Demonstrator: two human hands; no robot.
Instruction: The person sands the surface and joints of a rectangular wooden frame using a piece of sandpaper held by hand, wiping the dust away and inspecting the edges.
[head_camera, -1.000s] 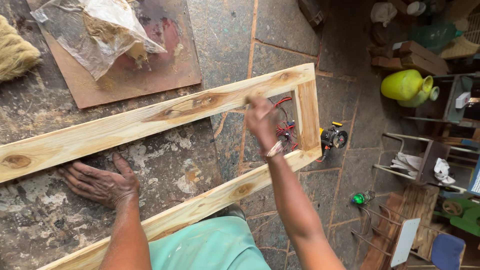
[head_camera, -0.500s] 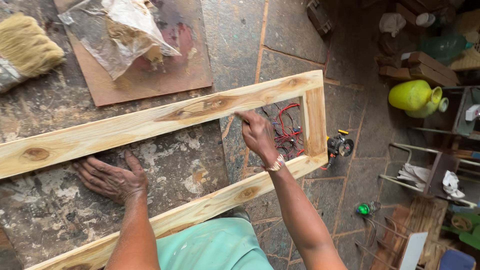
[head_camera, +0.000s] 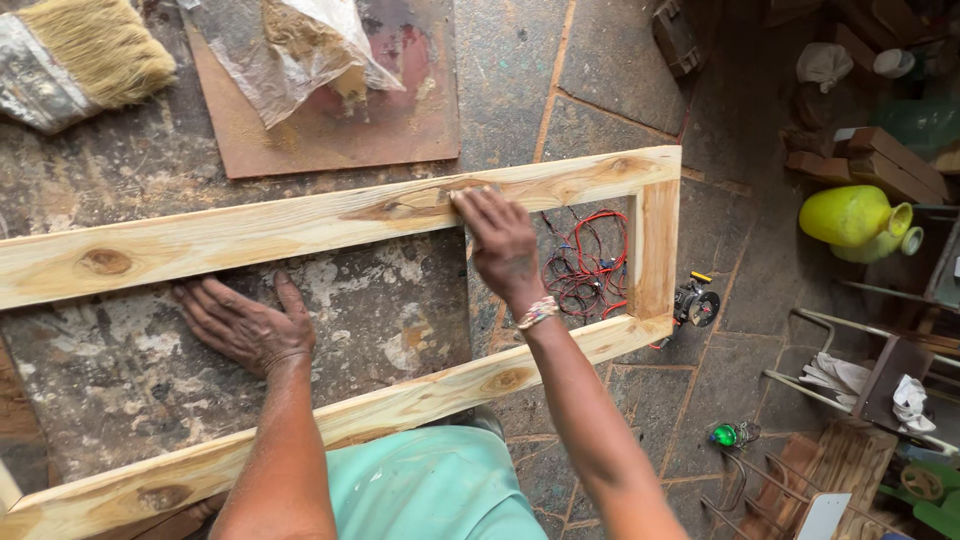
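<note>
**Pine frame on the bench, both hands down**

Obs. 1 — Right hand (head_camera: 503, 243) rests on the far rail of a pale wooden frame (head_camera: 300, 225), fingers curled down over the inner edge beside a dark knot. Something thin may lie under the fingertips; cannot tell. No firm grasp visible, more a pressing contact.

Obs. 2 — Left hand (head_camera: 243, 325) is spread wide and flat, palm down, on the stained worktop (head_camera: 120, 390) inside the frame opening, holding nothing. It sits between the two long rails, touching neither.

Obs. 3 — Frame: long, narrow rectangle of planed softwood, yellow-cream with brown knots and streaky grain, square corners. Far rail lies just beyond the left hand; near rail just behind both wrists; short end piece off to the right of the right hand. That end overhangs the worktop, above the stone floor.

Judgement: stiff but light for its length; likely to rack or flex at the corner joints if lifted by one rail. Best held on both long rails, away from the joints. Surface dry, not slippery; edges may splinter.

Obs. 4 — Beyond the right hand: rust-brown board (head_camera: 330, 130) with crumpled clear plastic bag (head_camera: 300, 50); wide bristle brush (head_camera: 80, 55) far left. Red wire tangle (head_camera: 585, 265) on the floor.
</note>
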